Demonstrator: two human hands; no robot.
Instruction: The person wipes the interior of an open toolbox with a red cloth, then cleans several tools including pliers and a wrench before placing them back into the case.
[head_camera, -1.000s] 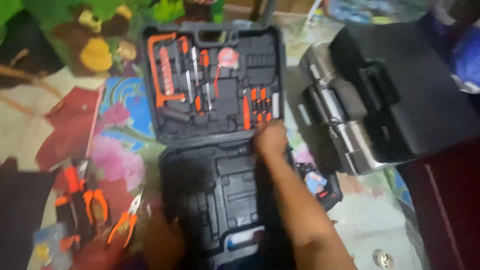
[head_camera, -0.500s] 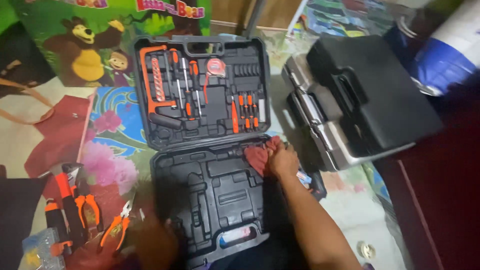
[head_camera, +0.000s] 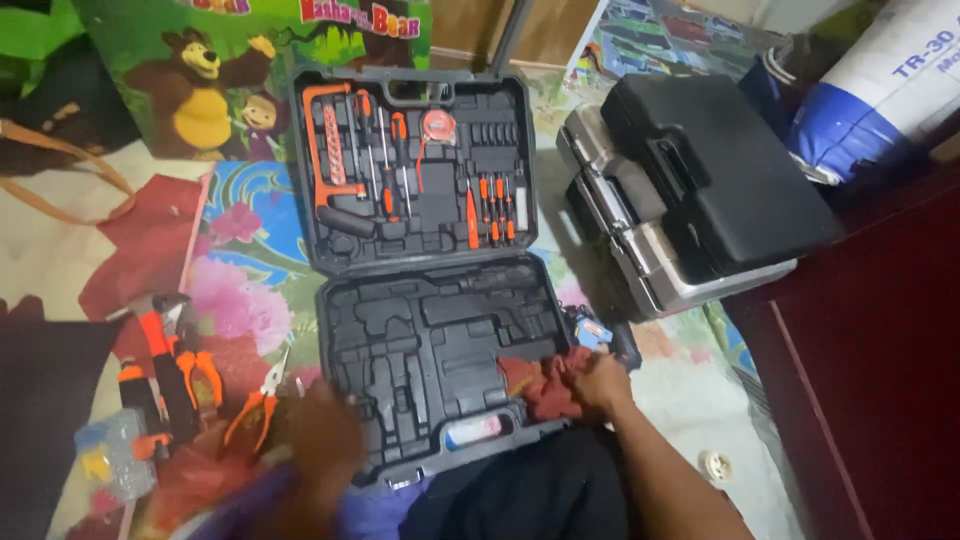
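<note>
From the head view, your right hand (head_camera: 603, 380) is closed around a dark red cloth (head_camera: 543, 385), pressing it onto the lower half of the open black tool case (head_camera: 440, 345), near its right edge. Your left hand (head_camera: 322, 440) is blurred at the case's lower left corner; you cannot tell how far it is open. Orange-handled pliers (head_camera: 255, 410) lie just beside it on the colourful floor mat (head_camera: 240, 280). A closed black case (head_camera: 715, 170) sits to the right.
</note>
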